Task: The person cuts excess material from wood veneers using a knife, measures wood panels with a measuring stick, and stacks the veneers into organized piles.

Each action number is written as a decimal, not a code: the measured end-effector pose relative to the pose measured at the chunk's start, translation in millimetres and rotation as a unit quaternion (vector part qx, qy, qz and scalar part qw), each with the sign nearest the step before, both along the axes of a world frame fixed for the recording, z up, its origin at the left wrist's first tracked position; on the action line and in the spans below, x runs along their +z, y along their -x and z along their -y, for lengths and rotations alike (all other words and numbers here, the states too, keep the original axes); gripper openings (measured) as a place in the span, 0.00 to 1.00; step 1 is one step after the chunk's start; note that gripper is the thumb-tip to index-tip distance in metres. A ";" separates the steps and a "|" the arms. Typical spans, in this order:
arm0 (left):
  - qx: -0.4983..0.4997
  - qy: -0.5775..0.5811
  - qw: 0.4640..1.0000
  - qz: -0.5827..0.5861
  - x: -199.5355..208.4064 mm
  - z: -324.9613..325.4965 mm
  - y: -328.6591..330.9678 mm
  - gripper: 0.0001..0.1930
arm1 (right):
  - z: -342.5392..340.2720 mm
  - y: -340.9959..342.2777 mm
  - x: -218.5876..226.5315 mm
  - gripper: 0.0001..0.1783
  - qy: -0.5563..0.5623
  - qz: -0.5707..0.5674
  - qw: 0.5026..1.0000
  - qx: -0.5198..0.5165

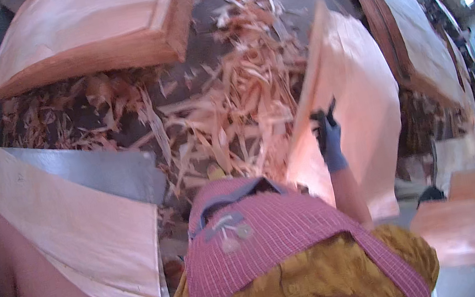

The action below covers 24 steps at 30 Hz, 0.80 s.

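My right hand (328,131), in a blue and black glove, lies against a large pale wood veneer sheet (356,73) that stands up and curves on my right. Its fingers are apart, one stretched upward, and no grip round the sheet's edge shows. On the left my bare forearm (55,289) runs alongside another veneer sheet (98,232); the left hand itself is out of sight at the picture's rim. That sheet hangs slanted, partly over a grey metal plate (98,170).
A thick veneer stack (83,36) sits at the far left. Torn veneer strips (241,92) cover the middle floor. More stacked sheets (413,40) stand along the right, with reddish sheets (471,211) at lower right. A pink checked apron (263,231) covers my front.
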<state>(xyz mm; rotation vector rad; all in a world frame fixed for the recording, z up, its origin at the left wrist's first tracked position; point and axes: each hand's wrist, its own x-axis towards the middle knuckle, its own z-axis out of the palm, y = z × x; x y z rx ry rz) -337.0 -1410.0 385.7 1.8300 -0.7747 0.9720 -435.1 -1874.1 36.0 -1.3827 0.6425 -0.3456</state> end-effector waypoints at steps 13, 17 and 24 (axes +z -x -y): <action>0.142 0.013 0.990 -0.014 -44.7 -91.8 -231.9 0.32 | -74.3 -295.1 -27.7 0.13 0.051 -0.092 0.977 0.187; 0.217 0.000 0.976 -0.029 -25.8 -111.4 -311.3 0.32 | -126.4 -448.2 -67.4 0.14 0.087 0.006 0.936 0.341; 0.332 -0.008 0.942 -0.053 -12.1 -169.8 -357.6 0.32 | -295.5 -615.2 -35.5 0.12 0.114 0.020 0.802 0.586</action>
